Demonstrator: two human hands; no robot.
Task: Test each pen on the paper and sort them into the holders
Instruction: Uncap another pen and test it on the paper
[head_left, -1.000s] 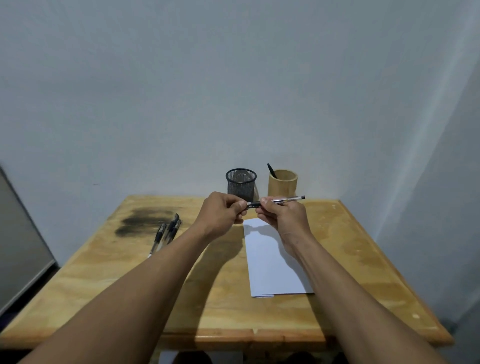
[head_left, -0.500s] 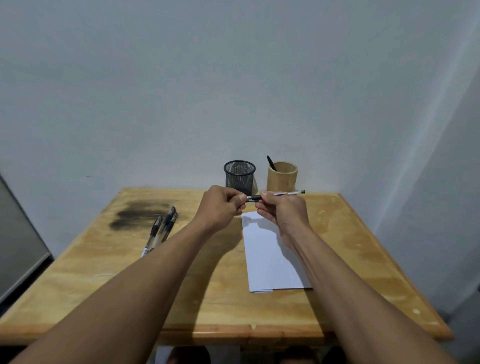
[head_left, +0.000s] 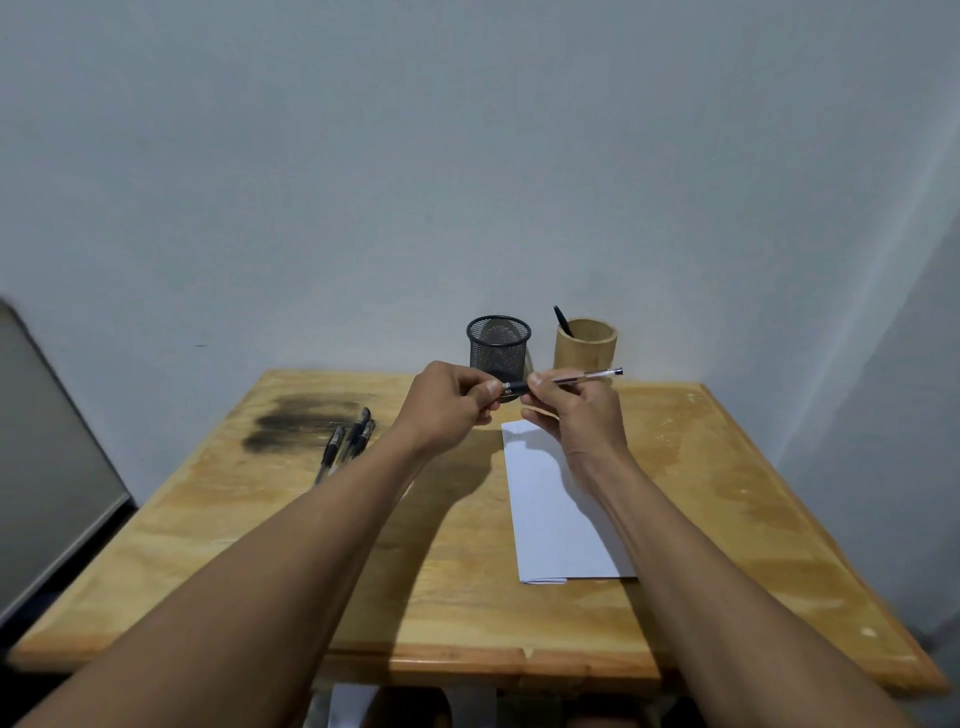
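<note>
While both hands hold it in the air, the pen (head_left: 576, 378) lies nearly level above the far end of the paper (head_left: 550, 509), in front of the two holders. Its clear barrel runs out to the right and tilts slightly upward, ending in a small dark tip. The left grip (head_left: 452, 402) is closed on the pen's dark left end, pinched between thumb and curled fingers. The right grip (head_left: 576, 415) pinches the barrel just to the right of that, with thumb and forefinger on the pen and the other fingers loosely curled below. I cannot tell whether the dark end is a cap or part of the pen.

The white paper lies flat on the table (head_left: 467, 597), right of the middle, with its long side running from near to far. At the far edge of the table stand a black mesh holder (head_left: 498, 348) and, just to its right, a wooden holder (head_left: 586, 348). One dark pen (head_left: 562, 321) stands in the wooden holder, leaning left. On the left part of the table, three more pens (head_left: 350, 441) lie close together, pointing near to far, beside a dark stain (head_left: 301, 421) in the wood. A pale wall (head_left: 467, 156) rises behind the table, and a grey panel (head_left: 41, 441) stands at the far left.
</note>
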